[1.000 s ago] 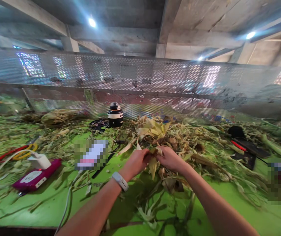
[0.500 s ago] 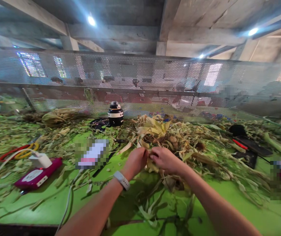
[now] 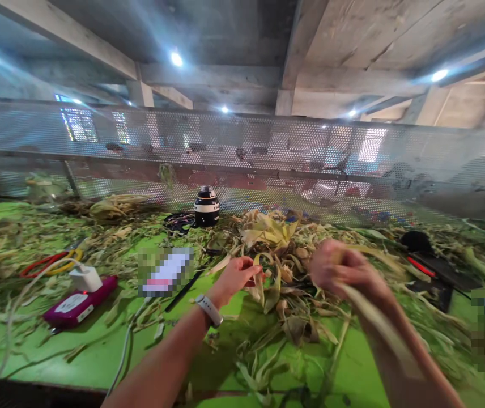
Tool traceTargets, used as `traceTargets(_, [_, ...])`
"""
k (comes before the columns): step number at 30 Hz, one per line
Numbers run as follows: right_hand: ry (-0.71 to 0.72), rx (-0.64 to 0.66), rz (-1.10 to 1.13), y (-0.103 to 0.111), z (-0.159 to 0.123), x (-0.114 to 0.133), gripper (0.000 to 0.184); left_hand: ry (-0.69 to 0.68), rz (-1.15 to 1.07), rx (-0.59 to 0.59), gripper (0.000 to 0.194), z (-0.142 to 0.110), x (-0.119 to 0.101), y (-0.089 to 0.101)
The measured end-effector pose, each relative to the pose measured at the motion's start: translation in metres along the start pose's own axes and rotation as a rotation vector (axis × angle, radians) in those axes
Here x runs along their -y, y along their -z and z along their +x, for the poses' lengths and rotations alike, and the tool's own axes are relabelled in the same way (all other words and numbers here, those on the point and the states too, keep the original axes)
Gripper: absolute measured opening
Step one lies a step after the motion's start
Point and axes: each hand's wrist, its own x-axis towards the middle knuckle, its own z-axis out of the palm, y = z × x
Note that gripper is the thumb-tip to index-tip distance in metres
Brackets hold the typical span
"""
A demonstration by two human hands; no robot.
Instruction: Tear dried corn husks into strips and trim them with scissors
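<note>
My left hand (image 3: pixel 236 276), a white band on its wrist, pinches the top of a drooping yellow-green husk piece (image 3: pixel 267 286) above the green table (image 3: pixel 98 362). My right hand (image 3: pixel 344 271) is blurred by motion to the right of it and closed round a long pale husk strip (image 3: pixel 378 326) that runs down along my forearm. Right behind both hands lies a heap of dry corn husks (image 3: pixel 276 235).
A perforated metal screen (image 3: pixel 268 153) closes the far side. A black-and-white jar (image 3: pixel 207 206) stands by it. At left lie a magenta power bank (image 3: pixel 79 304) with a white charger (image 3: pixel 85 279) and cable, and red and yellow rings (image 3: pixel 49 262). Black items (image 3: pixel 429 266) lie at right.
My hands were together on one husk piece; now the right hand has pulled away to the right with a long strip, while the left keeps the rest. The camera has tilted slightly.
</note>
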Motion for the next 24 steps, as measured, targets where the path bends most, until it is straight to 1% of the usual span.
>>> traceTargets(1, [-0.142, 0.099, -0.044, -0.016, 0.011, -0.007, 0.034, 0.010, -0.063, 0.039, 0.029, -0.002, 0.000, -0.002])
traceTargets(2, [-0.240, 0.164, -0.069, -0.031, 0.022, -0.017, 0.035, 0.021, -0.106, 0.061, 0.033, -0.003, 0.001, -0.003])
traceTargets(3, [-0.287, 0.150, -0.067, -0.042, 0.032, -0.027, 0.038, 0.026, -0.138, 0.071, 0.036, -0.004, 0.002, -0.005])
traceTargets(5, [-0.330, 0.046, -0.088, -0.055, 0.046, -0.048, 0.043, 0.015, -0.184, 0.076, 0.038, -0.006, 0.004, -0.006])
traceTargets(7, [-0.324, -0.042, -0.141, -0.056, 0.052, -0.065, 0.043, 0.001, -0.200, 0.069, 0.038, -0.006, 0.005, -0.007])
traceTargets(9, [-0.318, -0.084, -0.137, -0.054, 0.051, -0.072, 0.042, 0.009, -0.199, 0.071, 0.038, -0.006, 0.006, -0.008])
traceTargets(13, [-0.330, -0.134, -0.014, -0.057, 0.048, -0.067, 0.040, 0.065, -0.188, 0.105, 0.037, -0.007, 0.004, -0.010])
traceTargets(16, [-0.337, -0.192, 0.035, -0.060, 0.048, -0.063, 0.039, 0.072, -0.163, 0.133, 0.036, -0.008, 0.003, -0.011])
traceTargets(19, [-0.390, -0.179, 0.044, -0.058, 0.048, -0.065, 0.036, 0.067, -0.161, 0.166, 0.034, -0.008, 0.003, -0.010])
traceTargets(21, [-0.410, -0.213, 0.043, -0.055, 0.049, -0.068, 0.036, 0.074, -0.225, 0.211, 0.033, -0.008, 0.004, -0.009])
traceTargets(24, [-0.382, -0.311, 0.054, -0.055, 0.049, -0.070, 0.038, 0.108, -0.399, 0.324, 0.035, -0.009, 0.004, -0.009])
